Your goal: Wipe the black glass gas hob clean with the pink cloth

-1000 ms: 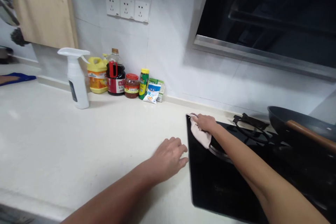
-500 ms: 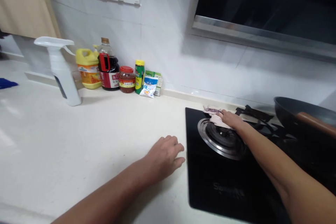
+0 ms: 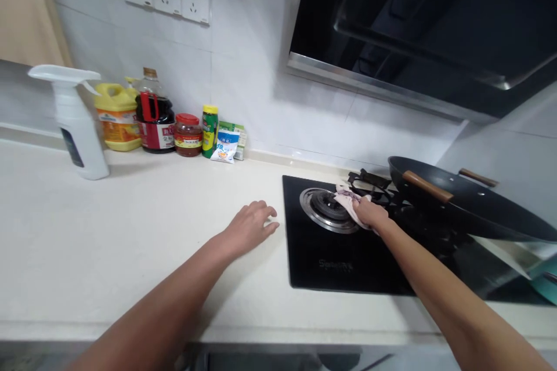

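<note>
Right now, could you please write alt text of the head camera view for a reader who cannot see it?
The right hand presses a pale cloth on the burner of a black stove, and the left hand lies flat on the white counter. A dark wok sits to the right; a spray bottle and sauce bottles stand by the wall.
</note>
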`<state>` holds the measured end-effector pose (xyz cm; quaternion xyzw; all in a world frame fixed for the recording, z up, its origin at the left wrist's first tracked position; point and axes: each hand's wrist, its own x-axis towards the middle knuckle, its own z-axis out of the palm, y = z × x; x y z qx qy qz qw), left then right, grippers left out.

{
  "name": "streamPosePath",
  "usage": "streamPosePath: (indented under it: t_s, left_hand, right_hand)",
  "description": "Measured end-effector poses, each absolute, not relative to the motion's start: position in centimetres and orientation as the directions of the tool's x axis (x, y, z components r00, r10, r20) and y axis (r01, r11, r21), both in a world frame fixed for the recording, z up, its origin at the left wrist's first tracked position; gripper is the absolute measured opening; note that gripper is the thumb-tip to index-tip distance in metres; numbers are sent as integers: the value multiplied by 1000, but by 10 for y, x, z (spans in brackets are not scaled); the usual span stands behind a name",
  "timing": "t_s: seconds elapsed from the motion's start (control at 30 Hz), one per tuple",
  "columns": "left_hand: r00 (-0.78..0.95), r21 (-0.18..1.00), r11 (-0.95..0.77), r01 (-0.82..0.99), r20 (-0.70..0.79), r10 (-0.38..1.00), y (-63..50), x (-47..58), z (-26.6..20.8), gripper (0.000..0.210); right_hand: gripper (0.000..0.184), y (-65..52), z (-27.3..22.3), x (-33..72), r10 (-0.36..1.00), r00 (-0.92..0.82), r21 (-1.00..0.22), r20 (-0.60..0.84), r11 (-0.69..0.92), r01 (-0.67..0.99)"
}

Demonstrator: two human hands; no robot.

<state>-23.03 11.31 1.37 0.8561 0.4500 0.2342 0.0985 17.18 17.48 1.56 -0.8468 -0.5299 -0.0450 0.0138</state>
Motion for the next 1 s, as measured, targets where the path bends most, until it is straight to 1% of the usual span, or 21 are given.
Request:
streamPosePath:
  t_s: [0.17,0.3,0.37,0.5,0.57,0.63,0.7,0.77,0.8,0.87,0.93,1.0]
  left_hand:
    - [439,416,-536,735,310,843,118,-234,14,33]
    - [440,428,-533,730,302,846,116,-234,14,35]
    - [445,427,-532,731,293,846,115,-233,14,35]
    - [447,427,-523,738,273,852,117,-232,12,35]
    - [442,427,-519,740,272,855,118,-233,11,35]
    - [438,426,-517,743,275,856,118,-234,11,35]
    - [435,423,-517,745,279,856,119,-235,11,35]
    - [433,419,-517,747,283,856,119,-236,12,34]
    - [433,418,-517,747,286,855,120,-236,12,34]
    - [433,416,-520,746,292,853,122,-236,11,33]
    - [434,415,-526,743,299,850,124,-236,10,32]
    - [436,414,-532,738,309,845,126,-236,9,32]
  right_hand:
    - [61,125,18,156,907,420,44,32,-421,906]
    - [62,92,16,134,931,365,64,17,-366,929]
    - [60,80,15,117,951,309,79,19,-309,948]
    - [51,67,13,80,992,115,114,54,-120,986]
    - [47,68,13,63,996,48,102,81,-57,993]
    - [45,74,13,50,989,-7,117,148,-10,993]
    - [43,83,13,40,960,-106,191,259,57,980]
    - [41,93,12,33,919,-223,246,325,146,958]
    - [41,98,11,30,908,-262,237,328,190,953]
    - [43,105,9,24,907,-295,163,302,256,953]
    - [47,107,6,18,910,-299,90,287,285,954]
    - [49,103,4,10,901,-307,60,305,303,951]
